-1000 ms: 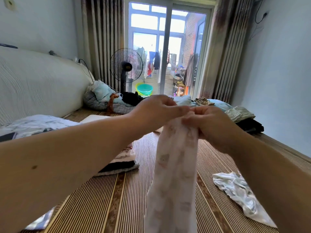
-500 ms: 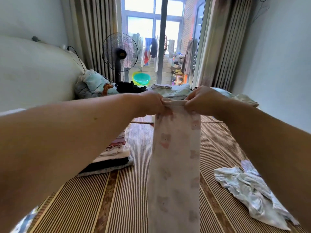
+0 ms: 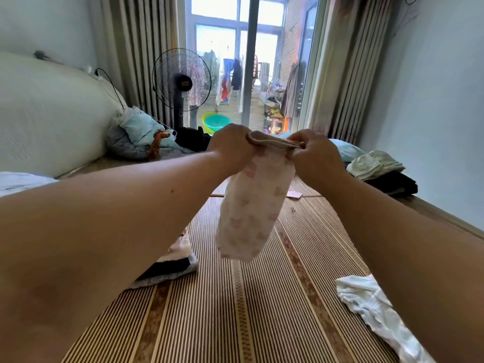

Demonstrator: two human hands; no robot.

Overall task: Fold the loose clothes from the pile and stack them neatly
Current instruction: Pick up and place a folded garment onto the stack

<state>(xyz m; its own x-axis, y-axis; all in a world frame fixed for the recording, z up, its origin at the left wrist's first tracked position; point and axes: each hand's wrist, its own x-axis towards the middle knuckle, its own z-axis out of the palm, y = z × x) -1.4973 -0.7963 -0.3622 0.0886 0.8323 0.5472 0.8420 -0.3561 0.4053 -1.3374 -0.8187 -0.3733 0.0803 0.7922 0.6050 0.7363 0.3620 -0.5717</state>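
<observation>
I hold a white garment with a pale pink print (image 3: 252,205) up in the air over the striped bamboo mat (image 3: 235,310). My left hand (image 3: 230,146) grips its top edge on the left and my right hand (image 3: 315,153) pinches the same edge on the right, so the cloth hangs down in a narrow folded strip. A stack of folded clothes (image 3: 172,265) lies on the mat at the left, partly hidden by my left forearm. A loose white and pale blue garment (image 3: 372,307) lies crumpled at the lower right.
More clothes (image 3: 377,166) are heaped at the far right by the wall, over a dark item (image 3: 392,184). A bundle of bedding (image 3: 138,134) and a standing fan (image 3: 182,82) are at the back left. A padded headboard (image 3: 47,113) runs along the left.
The hanging cloth is now about half as long: its lower end has come up and it hangs doubled. My hands have stayed close together at its top edge.
</observation>
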